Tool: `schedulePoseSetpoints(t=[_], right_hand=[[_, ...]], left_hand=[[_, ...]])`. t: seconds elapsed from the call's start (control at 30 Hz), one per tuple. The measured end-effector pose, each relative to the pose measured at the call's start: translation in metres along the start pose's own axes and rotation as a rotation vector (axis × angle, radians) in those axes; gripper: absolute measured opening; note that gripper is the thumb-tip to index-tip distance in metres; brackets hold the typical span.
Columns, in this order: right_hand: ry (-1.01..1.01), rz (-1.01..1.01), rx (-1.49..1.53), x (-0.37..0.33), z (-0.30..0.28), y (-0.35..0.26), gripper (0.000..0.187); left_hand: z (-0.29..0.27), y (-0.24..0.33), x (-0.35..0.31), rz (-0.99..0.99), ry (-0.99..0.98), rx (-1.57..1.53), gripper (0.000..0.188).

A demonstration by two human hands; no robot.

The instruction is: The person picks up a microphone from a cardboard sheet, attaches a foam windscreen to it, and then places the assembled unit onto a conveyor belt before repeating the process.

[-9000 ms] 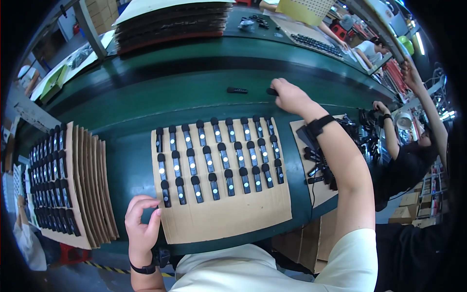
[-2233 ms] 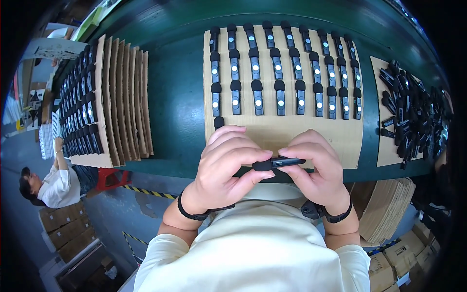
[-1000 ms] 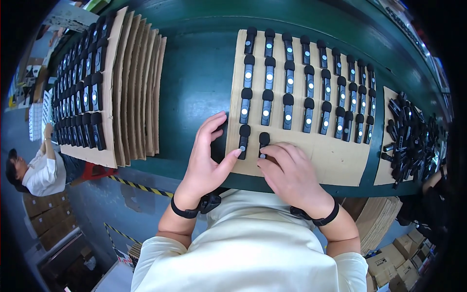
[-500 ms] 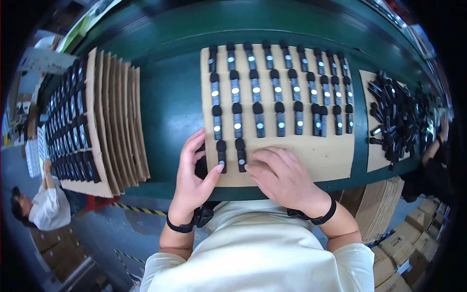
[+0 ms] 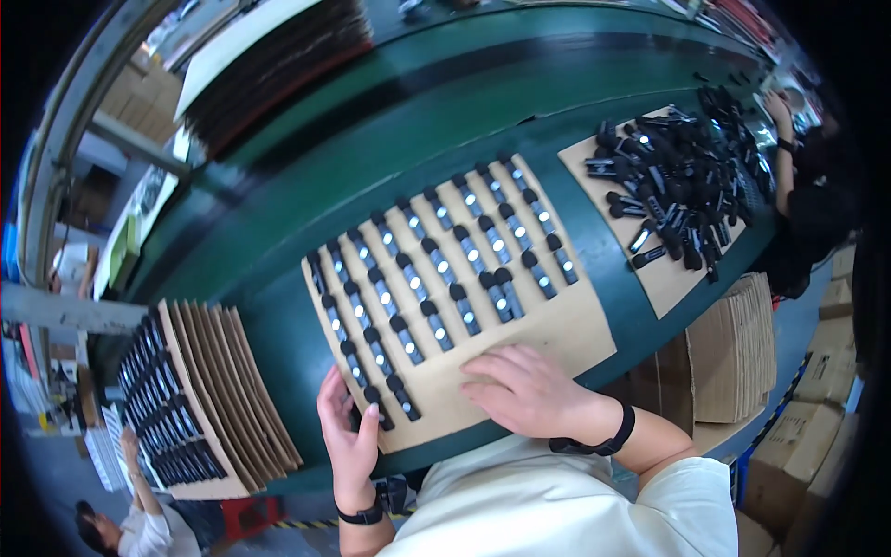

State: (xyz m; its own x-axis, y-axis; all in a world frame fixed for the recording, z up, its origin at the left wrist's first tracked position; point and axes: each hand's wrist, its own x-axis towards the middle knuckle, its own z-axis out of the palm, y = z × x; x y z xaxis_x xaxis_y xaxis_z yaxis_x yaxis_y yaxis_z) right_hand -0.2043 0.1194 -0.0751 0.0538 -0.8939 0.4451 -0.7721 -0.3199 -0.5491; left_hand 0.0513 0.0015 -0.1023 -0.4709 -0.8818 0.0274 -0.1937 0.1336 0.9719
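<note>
My left hand (image 5: 351, 441) is spread at the left edge of a cardboard sheet (image 5: 566, 336), thumb by the nearer-left black microphone (image 5: 382, 415); I can't tell whether it touches. My right hand (image 5: 531, 399) is bent loosely over bare cardboard, grasping nothing I can see. A second microphone (image 5: 404, 397) lies just beside the first, and three longer rows (image 5: 438, 327) lie beyond. To my left is a layered cardboard stack (image 5: 232, 390). Farther right along the green table (image 5: 286, 371), loose microphones (image 5: 673, 186) lie heaped, with a co-worker's hand (image 5: 778, 107) past them.
</note>
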Motion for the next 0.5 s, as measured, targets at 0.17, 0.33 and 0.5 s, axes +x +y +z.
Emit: schedulePoseSetpoints(t=[0.17,0.33,0.5], right_hand=[[0.137,0.045,-0.072,-0.019,-0.025,0.013,0.022],[0.299,0.194,-0.259,-0.063,-0.059,0.043,0.024],[0.402,0.355,-0.528,-0.115,-0.087,0.081,0.029]], left_hand=[[-0.002,0.001,-0.002,-0.044,0.047,0.106,0.061],[-0.022,-0.012,-0.023,0.064,0.162,0.331,0.057],[-0.032,-0.026,-0.062,0.173,0.228,0.653,0.057]])
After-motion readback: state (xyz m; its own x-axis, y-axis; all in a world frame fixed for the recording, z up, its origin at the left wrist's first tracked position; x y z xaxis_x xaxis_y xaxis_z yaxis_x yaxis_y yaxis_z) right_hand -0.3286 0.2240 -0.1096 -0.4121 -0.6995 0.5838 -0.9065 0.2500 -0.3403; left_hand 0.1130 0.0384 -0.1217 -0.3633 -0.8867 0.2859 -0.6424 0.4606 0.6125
